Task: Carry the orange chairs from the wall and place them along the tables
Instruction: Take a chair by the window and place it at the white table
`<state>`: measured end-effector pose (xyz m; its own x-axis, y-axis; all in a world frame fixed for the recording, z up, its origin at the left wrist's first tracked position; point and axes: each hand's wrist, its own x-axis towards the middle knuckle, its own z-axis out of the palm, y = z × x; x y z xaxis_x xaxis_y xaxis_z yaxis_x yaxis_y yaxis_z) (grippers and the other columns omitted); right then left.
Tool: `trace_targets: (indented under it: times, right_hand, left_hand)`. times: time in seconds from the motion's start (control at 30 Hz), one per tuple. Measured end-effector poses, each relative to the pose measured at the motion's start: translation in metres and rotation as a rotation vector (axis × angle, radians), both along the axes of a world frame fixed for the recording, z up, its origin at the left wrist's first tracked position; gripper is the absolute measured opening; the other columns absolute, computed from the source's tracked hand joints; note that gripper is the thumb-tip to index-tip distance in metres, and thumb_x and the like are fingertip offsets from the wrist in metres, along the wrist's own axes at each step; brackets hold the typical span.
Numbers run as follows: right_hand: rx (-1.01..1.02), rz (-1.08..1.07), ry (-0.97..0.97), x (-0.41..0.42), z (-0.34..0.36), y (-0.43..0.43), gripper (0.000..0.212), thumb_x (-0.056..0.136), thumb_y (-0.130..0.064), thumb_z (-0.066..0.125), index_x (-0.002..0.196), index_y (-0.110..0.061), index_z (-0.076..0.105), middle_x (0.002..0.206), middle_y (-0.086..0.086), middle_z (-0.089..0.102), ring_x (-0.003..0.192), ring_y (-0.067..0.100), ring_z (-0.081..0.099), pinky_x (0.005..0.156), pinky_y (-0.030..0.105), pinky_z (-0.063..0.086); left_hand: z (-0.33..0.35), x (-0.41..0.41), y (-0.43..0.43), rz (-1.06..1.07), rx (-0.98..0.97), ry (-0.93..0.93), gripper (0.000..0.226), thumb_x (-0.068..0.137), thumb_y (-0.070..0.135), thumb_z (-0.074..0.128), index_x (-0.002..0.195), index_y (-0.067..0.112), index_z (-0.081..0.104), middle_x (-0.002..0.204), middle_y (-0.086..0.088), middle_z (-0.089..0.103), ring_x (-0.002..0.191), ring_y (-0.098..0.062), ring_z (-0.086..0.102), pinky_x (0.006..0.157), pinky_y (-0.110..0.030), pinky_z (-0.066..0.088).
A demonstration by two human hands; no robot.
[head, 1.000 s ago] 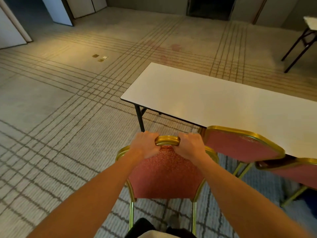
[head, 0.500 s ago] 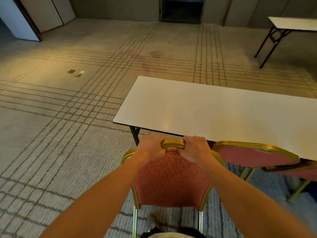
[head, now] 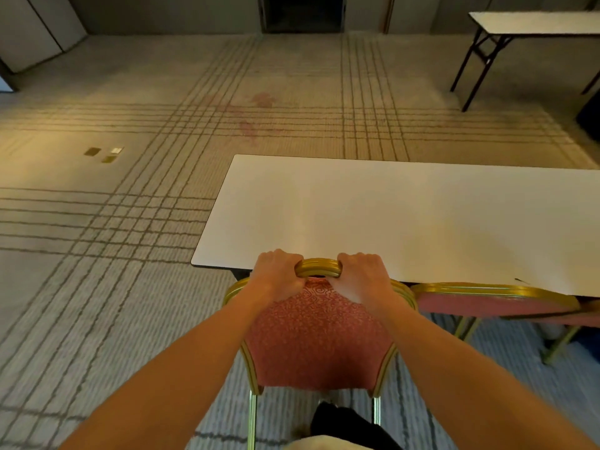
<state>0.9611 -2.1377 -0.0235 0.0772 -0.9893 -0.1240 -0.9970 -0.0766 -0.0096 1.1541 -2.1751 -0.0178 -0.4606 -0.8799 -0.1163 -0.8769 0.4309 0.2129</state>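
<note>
I find the orange chair [head: 319,336] at the near edge of the white table [head: 389,216], just beside a second chair [head: 487,302]. Left hand [head: 279,274] and right hand [head: 360,276] each curl round its gold top rail [head: 318,267]. I judge the frame rigid and fairly heavy, and the rail the soundest hold. No legible writing.

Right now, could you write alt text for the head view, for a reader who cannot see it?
The left hand and right hand grip the gold top rail of an orange chair at the near edge of a long white table. A second orange chair stands at the table on the right; another table stands beyond.
</note>
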Motion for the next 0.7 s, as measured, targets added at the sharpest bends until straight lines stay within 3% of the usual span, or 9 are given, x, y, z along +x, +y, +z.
trace_targets:
  times: [0.33, 0.7]
  right_hand:
    - [0.003, -0.006, -0.016, -0.021, -0.006, -0.092, 0.046, 0.098, -0.058, 0.039, 0.111, -0.020, 0.062, 0.102, 0.005, 0.070, 0.094, 0.028, 0.066, 0.079, 0.037, 0.045]
    - [-0.004, -0.029, -0.003, -0.030, 0.002, -0.156, 0.046, 0.097, -0.059, 0.042, 0.112, -0.019, 0.060, 0.103, 0.004, 0.071, 0.095, 0.027, 0.066, 0.082, 0.037, 0.045]
  left_hand:
    - [-0.004, -0.021, -0.094, 0.019, 0.020, -0.008, 0.015, 0.087, 0.037, 0.059, 0.076, 0.029, 0.054, 0.079, -0.002, 0.069, 0.077, -0.027, 0.064, 0.074, -0.035, 0.050]
    - [-0.002, -0.030, -0.164, -0.030, -0.015, 0.002, 0.014, 0.090, 0.039, 0.058, 0.082, 0.028, 0.054, 0.086, -0.002, 0.071, 0.080, -0.027, 0.065, 0.069, -0.030, 0.038]
